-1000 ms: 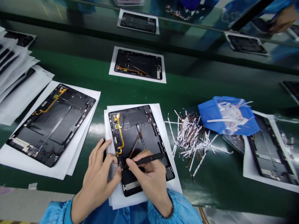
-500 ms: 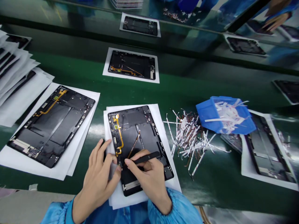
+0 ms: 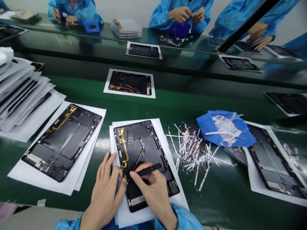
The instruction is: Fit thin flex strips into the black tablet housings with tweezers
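Only the view has tipped upward. Tablet shell (image 3: 154,156) lies at two o'clock from the left hand (image 3: 105,190), whose grip is unclear; the right hand (image 3: 152,190) pinches a black tool (image 3: 152,168).

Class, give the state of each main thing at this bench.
Shell under hands: insides up, on white sheets
Left hand: curled, at that shell's left edge
Black tool: held, slanted
Right hand: closed on black tool
Shell at left: insides up
Blue bin: open, holding white strips
Loose strips: tangled heap
Paper stack: uneven
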